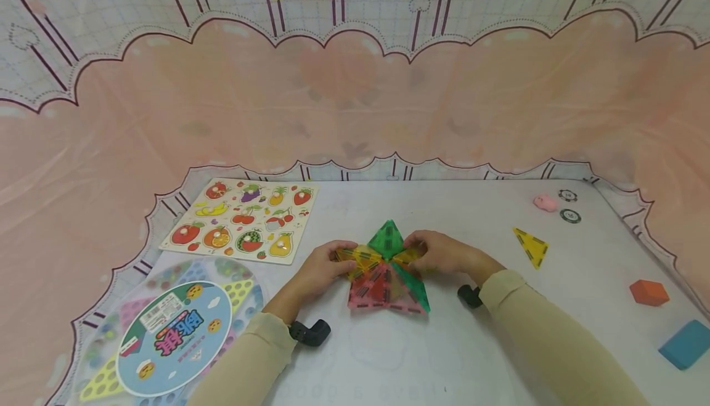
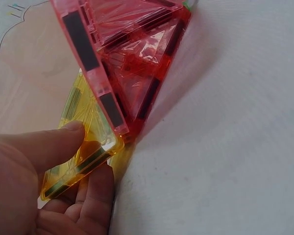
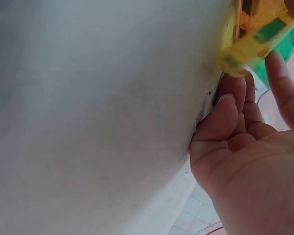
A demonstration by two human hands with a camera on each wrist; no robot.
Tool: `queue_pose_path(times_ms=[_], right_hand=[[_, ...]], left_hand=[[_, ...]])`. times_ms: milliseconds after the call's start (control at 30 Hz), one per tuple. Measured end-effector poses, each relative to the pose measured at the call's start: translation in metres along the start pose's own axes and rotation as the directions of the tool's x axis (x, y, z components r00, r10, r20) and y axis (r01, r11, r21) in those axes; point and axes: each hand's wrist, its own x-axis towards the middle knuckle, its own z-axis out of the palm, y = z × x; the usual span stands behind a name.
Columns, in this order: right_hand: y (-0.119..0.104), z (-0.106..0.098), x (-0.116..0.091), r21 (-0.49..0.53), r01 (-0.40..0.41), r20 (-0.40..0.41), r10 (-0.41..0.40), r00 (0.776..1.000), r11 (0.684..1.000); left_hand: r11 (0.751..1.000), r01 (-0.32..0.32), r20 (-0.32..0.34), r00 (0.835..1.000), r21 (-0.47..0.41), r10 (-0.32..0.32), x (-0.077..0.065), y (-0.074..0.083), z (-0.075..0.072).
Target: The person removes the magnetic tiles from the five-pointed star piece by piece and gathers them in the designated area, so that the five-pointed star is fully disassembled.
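Observation:
A star-like build of see-through magnetic tiles stands on the white table, with red tiles (image 1: 366, 290) at the front and a green tile (image 1: 386, 241) at the back. On its left side my left hand (image 1: 318, 270) pinches a yellow triangular tile (image 2: 94, 132) between thumb and fingers; the tile's tip meets the red ones in the left wrist view. At the opposite side, my right hand (image 1: 444, 252) holds another yellow tile (image 3: 259, 44), blurred in the right wrist view, by its outer part. Its thumb is mostly cut off there.
A loose yellow triangular tile (image 1: 532, 247) lies to the right. Beyond are a pink pig figure (image 1: 545, 202), two round chips (image 1: 570, 216), an orange block (image 1: 649, 293) and a blue block (image 1: 686, 344). Leftward lie a fruit puzzle board (image 1: 233, 218) and a round packaged game board (image 1: 174, 338).

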Motion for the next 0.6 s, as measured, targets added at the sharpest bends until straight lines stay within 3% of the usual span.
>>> queue_pose_path(times_ms=[200, 600], right_hand=[[0.005, -0.004, 0.000, -0.047, 0.010, 0.008, -0.010, 1.000, 0.999], [0.009, -0.006, -0.004, -0.037, -0.008, -0.055, 0.006, 0.998, 0.999]], left_hand=[[0.999, 0.011, -0.008, 1.000, 0.032, -0.010, -0.008, 0.014, 0.001], [1.000, 0.014, -0.007, 1.000, 0.014, -0.014, -0.009, 0.015, 0.002]])
